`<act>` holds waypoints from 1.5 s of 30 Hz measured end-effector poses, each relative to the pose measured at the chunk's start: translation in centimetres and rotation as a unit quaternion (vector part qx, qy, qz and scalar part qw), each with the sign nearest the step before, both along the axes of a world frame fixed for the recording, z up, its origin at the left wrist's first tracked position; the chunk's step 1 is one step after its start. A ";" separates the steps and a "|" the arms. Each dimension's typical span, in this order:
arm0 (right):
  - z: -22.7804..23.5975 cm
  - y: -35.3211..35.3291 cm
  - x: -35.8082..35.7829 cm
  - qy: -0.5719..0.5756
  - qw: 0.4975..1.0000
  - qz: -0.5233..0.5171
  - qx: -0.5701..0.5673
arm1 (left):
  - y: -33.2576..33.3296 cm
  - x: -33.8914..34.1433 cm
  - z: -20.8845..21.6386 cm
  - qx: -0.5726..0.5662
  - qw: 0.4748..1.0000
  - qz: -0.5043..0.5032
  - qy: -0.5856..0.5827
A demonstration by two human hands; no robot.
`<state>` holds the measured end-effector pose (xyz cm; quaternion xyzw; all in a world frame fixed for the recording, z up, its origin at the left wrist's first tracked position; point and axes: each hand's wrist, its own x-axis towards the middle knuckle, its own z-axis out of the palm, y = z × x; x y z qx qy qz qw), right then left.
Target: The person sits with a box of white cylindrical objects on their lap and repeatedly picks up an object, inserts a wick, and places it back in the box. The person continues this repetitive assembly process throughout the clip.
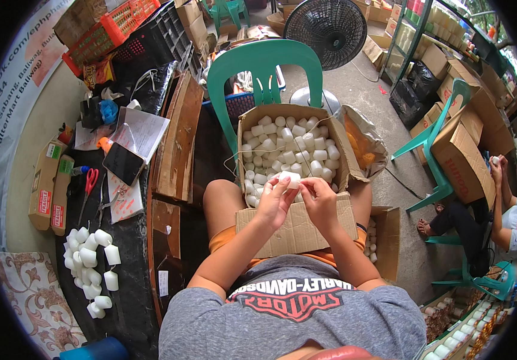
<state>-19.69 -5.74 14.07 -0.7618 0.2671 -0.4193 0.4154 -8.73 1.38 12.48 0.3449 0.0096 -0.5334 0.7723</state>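
Note:
Over an open cardboard box [350,157] in front of me, my left hand [275,204] grips a short white cylinder [290,179] that looks like a small candle. My right hand [320,203] is close beside it, its thumb and fingers pinched together near the cylinder's lower right side. Whatever lies between those fingertips is too small to make out. Many loose white cylinders [267,144] of the same kind fill the box, with thin strings lying across them. The box's near flap [297,231] hangs down over my lap, below my wrists.
On the black-covered table at left lie a bunch of white cylinders [88,258], red-handled scissors [90,180] and a phone [123,163]. A green chair [264,51] and a black fan [324,33] stand ahead. Another person [513,219] sits at right, beside large cardboard boxes [465,159].

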 end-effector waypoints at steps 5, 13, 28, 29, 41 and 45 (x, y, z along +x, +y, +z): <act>-0.6 -0.3 -0.1 0.009 0.999 0.006 -0.033 | 0.1 -0.6 0.7 -0.001 1.000 -0.006 -0.020; 1.1 0.4 0.1 -0.030 0.996 -0.023 -0.083 | 0.1 0.1 1.5 0.029 0.687 0.052 -0.724; 11.5 2.9 -4.1 -0.254 0.898 0.302 -0.194 | -2.1 5.1 -4.5 0.115 0.687 -0.016 -0.717; 12.0 3.0 -4.9 -0.254 0.879 0.329 -0.232 | -2.0 5.6 -5.3 0.133 0.677 -0.016 -0.724; 10.3 4.9 -4.5 -0.422 0.845 0.131 -0.302 | -2.2 6.8 -2.3 0.094 0.689 0.084 -0.713; 10.4 4.0 -4.4 -0.207 0.935 0.077 -0.277 | -2.2 6.1 1.9 0.019 0.704 0.142 -0.695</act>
